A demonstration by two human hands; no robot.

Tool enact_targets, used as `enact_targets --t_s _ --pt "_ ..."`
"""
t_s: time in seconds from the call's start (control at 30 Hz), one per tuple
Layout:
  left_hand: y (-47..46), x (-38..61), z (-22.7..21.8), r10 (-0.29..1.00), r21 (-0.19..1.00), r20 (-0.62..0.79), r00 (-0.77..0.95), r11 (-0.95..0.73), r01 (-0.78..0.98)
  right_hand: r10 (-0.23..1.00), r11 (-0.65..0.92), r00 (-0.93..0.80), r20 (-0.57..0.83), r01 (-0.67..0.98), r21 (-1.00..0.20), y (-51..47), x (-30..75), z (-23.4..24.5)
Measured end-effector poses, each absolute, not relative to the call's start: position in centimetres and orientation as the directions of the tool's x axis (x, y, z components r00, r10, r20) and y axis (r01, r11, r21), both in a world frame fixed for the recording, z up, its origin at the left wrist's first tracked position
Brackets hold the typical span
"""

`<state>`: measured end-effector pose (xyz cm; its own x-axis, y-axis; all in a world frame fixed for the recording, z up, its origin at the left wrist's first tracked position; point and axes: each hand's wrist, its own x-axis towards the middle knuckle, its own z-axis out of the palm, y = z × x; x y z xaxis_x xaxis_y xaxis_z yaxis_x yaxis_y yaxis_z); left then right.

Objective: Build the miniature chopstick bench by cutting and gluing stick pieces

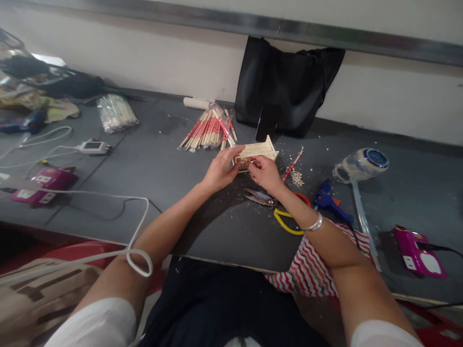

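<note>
A small frame built of pale wooden sticks [255, 150] stands on the dark table in front of me. My left hand [222, 169] grips its left end, thumb and fingers around the side. At the near side of the frame, the fingers of my right hand [265, 172] are pinched together; whatever they hold is too small to make out. Just below lie scissors [260, 196] with one yellow and one red handle, partly under my right forearm. A red-wrapped stick [292, 165] and a little heap of cut stick bits [297, 178] are to the right.
Behind the frame lies a bundle of red-and-cream chopsticks [206, 130]. A black bag [285, 86] leans on the wall, with a phone [266, 123] before it. On the right are a blue glue gun [331, 201], a plastic jar [358, 165], a striped cloth [313, 265] and a magenta power box [419, 253].
</note>
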<state>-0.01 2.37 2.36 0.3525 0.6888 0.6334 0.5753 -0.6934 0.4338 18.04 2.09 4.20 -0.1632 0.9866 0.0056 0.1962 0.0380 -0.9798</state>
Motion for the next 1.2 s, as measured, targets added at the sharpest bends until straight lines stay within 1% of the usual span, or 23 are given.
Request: enact_targets --t_s 0.23,0.43,0.67,0.87,1.07,1.2 --pt "2.39 0.04 2.38 0.680 0.424 0.638 0.360 -0.702 0.573 0.987 0.059 -0.160 0.023 0.222 -0.973 2.24 17.99 4.18" --pt "2.40 0.05 2.30 0.677 0.413 0.639 0.365 -0.703 0.579 0.981 -0.010 -0.189 -0.041 0.164 -0.986 1.93 18.12 4.50" --pt "2.25 0.14 2.40 0.691 0.416 0.623 0.367 -0.690 0.592 0.978 -0.017 -0.202 -0.045 0.137 -0.990 1.68 18.16 4.83" --pt "2.35 0.11 2.37 0.713 0.446 0.605 0.355 -0.673 0.590 0.979 -0.020 -0.200 -0.050 0.153 -0.988 1.69 18.13 4.82" --pt "2.42 -0.08 2.35 0.705 0.514 0.622 0.341 -0.696 0.502 0.977 0.002 -0.212 -0.035 0.170 -0.985 1.72 18.28 4.83" --pt "2.38 -0.18 2.44 0.724 0.554 0.605 0.330 -0.681 0.479 0.971 0.009 -0.237 -0.040 0.203 -0.979 1.75 18.48 4.85"
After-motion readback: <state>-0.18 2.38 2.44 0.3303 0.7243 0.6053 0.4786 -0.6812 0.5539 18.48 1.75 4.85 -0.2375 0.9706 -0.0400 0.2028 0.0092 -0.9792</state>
